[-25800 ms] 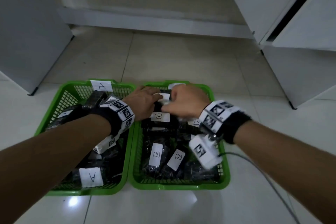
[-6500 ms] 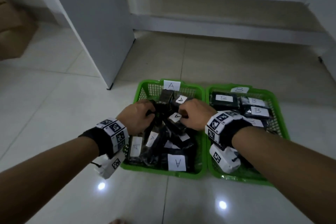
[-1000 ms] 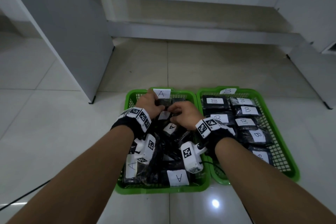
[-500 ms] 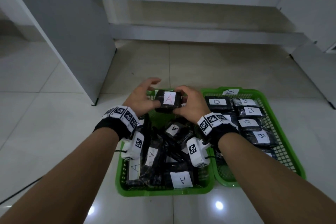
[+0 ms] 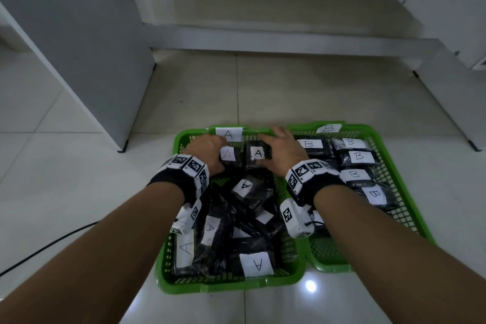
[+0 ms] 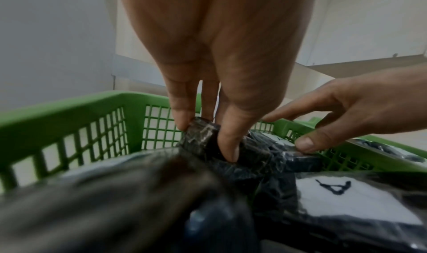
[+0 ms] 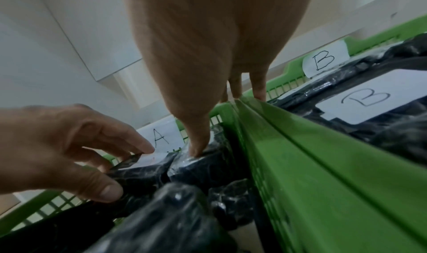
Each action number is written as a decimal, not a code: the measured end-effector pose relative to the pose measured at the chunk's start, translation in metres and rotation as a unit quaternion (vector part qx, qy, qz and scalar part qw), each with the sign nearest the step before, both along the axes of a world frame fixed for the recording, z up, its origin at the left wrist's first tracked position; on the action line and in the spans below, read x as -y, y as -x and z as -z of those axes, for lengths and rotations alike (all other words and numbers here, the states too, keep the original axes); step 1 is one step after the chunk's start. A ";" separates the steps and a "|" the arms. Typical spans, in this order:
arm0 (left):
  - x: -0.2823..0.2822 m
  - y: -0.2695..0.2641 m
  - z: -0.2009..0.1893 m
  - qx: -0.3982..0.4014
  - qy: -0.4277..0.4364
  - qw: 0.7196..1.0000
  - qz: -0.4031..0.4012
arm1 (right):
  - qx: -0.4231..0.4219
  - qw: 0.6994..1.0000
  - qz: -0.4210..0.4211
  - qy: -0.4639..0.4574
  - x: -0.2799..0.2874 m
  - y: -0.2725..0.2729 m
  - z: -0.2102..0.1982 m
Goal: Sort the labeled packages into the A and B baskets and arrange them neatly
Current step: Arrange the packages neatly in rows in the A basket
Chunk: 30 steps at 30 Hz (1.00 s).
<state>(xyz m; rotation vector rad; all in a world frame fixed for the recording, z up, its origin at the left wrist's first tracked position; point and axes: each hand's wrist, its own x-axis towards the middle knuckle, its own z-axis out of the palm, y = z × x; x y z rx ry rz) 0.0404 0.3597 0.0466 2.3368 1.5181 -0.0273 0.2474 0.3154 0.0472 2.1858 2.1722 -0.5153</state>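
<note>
Two green mesh baskets sit side by side on the floor: basket A point(image 5: 226, 285) on the left and basket B point(image 5: 328, 268) on the right. Black wrapped packages with white letter labels fill both. At the far end of basket A my left hand point(image 5: 209, 150) pinches a package with a reddish A label point(image 5: 227, 154) between thumb and fingers point(image 6: 227, 147). Beside it lies another A package point(image 5: 258, 153). My right hand point(image 5: 278, 150) rests on it, thumb point(image 7: 196, 147) pressing its top and fingers stretched to the basket's far rim.
The other A packages point(image 5: 246, 188) lie jumbled and overlapping in the near half of basket A. The B packages point(image 5: 357, 156) lie flat in rows. A grey cabinet panel point(image 5: 86, 42) stands on the left, a low step point(image 5: 263, 39) runs behind, and a black cable point(image 5: 52, 243) crosses the floor.
Half a second ago both hands held the red-labelled A package up above the basket. It is now down at basket A's far end, beside the other A package.
</note>
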 end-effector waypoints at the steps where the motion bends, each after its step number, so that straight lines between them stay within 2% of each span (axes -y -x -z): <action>1: -0.002 -0.002 0.001 0.000 0.000 1.000 0.000 | 0.005 1.000 -0.005 0.010 -0.004 -0.001 0.001; 5: -0.006 -0.012 0.004 -0.012 -0.002 1.000 0.015 | 0.015 0.999 -0.017 0.023 -0.013 -0.008 0.001; 10: -0.010 -0.024 0.008 -0.106 -0.028 0.993 0.031 | 0.017 0.999 -0.019 0.048 -0.014 -0.008 0.001; 17: -0.011 -0.029 0.017 -0.116 0.003 0.991 0.065 | 0.024 0.999 -0.010 0.035 -0.012 -0.001 0.003; 22: -0.019 -0.001 -0.021 -0.109 0.046 0.983 0.140 | 0.013 0.999 -0.001 0.049 -0.010 0.001 0.006; 26: -0.020 0.029 -0.054 -0.102 0.055 0.984 0.134 | 0.045 0.994 0.012 0.094 -0.013 0.011 -0.003; 28: -0.011 0.039 -0.053 -0.129 0.104 0.978 0.124 | 0.078 0.996 0.006 0.050 -0.010 0.024 -0.014; 30: -0.001 0.047 -0.042 -0.132 0.164 0.970 0.118 | 0.071 0.997 -0.026 -0.033 -0.005 0.043 -0.020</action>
